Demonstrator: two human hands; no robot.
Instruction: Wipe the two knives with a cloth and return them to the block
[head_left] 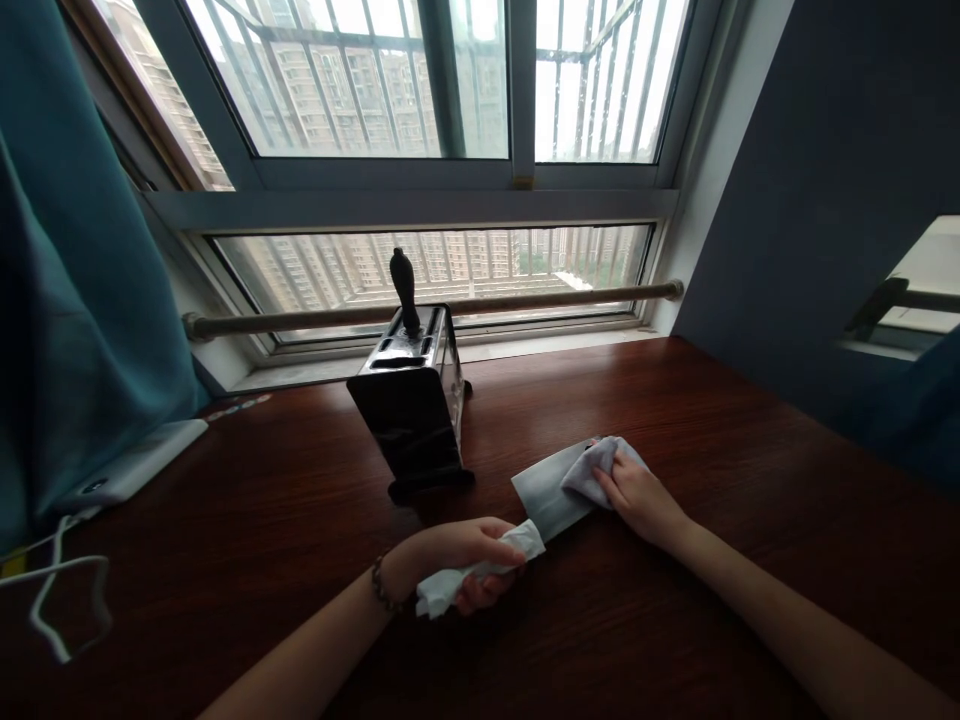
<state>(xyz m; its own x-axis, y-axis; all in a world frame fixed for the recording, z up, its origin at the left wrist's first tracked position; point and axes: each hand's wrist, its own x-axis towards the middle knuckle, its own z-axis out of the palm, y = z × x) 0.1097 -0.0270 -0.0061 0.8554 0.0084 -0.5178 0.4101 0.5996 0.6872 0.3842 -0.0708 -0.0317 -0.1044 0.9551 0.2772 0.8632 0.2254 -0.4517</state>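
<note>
A cleaver (546,492) with a broad grey blade is held low over the brown table, its blade pointing to the right and away from me. My left hand (469,558) is closed round its handle end, which is wrapped in white tissue (441,592); the handle itself is hidden. On the far part of the blade, my right hand (641,500) pinches a light grey cloth (589,472) and presses it against the metal. The cloth covers the blade's far end.
Beyond my left hand stands a black knife block (409,420) with one dark handle (403,285) sticking up. A white power strip (135,465) and white cable (52,590) lie at the left by a blue curtain (90,250). A barred window and rail (525,303) are behind the table (712,430).
</note>
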